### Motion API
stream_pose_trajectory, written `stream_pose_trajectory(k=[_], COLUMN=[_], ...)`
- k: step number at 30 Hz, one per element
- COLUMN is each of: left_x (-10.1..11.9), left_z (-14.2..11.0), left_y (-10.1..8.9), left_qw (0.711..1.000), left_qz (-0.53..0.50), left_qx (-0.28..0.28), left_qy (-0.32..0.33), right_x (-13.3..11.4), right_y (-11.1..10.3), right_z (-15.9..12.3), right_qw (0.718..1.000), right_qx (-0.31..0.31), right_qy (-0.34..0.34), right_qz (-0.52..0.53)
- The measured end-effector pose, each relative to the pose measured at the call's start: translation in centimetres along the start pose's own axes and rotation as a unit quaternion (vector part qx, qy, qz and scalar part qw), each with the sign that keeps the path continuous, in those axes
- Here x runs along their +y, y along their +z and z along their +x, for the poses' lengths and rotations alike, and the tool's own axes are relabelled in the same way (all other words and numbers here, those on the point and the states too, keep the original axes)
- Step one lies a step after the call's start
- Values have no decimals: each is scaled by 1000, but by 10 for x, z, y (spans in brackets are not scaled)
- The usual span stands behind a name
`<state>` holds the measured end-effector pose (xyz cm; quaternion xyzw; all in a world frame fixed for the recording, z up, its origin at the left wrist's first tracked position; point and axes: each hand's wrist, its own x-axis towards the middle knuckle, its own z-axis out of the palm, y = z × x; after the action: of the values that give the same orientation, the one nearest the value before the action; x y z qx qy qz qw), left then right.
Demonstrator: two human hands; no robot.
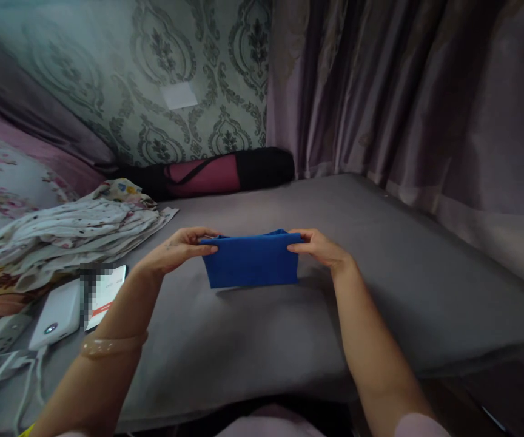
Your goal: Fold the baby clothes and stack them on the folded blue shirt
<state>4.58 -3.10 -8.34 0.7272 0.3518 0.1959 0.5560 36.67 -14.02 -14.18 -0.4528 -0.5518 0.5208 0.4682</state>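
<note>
A single camera, worn on the person's head, supplied the only view. It looked forward and down from above the near edge of the bed [253, 340], so the forearms [371, 334] ran in from the bottom of the frame. The left hand [178, 250] and right hand [320, 247] lay fairly near the lens, around the middle of the view. Its wide field reached the patterned wall [216, 54] beyond the bed and the curtain [357, 79] along the right side.

No text can be read — the marks on the phone [108, 294] and the white power bank [62, 304] are shown too small.
</note>
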Motion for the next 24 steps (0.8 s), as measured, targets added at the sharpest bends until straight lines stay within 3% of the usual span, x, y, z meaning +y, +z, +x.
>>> stream_pose_trajectory(k=[4,7,9,11,14,16,19,22,24], left_x=[17,18,15,11,3,-10,-40,-70,-81], left_z=[-14,-8,0,9,18,20,20,14,8], left_y=[-11,-16,-16,-15,-9,-5,5,17,24], left_qw=[998,996,998,998,978,965,961,962,958], left_qz=[9,17,28,38,64,105,183,242,268], left_qx=[-41,-70,-49,15,107,125,108,38,-5], left_qy=[-39,-57,-34,38,166,203,176,117,104], right_x=[-8,-8,-6,-5,-3,1,14,29,34], right_y=[2,7,12,17,22,23,20,15,13], right_z=[-9,-6,0,7,16,19,21,19,17], right_qw=[997,996,997,995,967,949,951,946,940], right_qx=[-67,-67,-21,73,201,221,165,57,11], right_qy=[1,1,-12,-49,-151,-200,-140,-7,29], right_qz=[45,66,69,50,-30,-101,-222,-318,-340])
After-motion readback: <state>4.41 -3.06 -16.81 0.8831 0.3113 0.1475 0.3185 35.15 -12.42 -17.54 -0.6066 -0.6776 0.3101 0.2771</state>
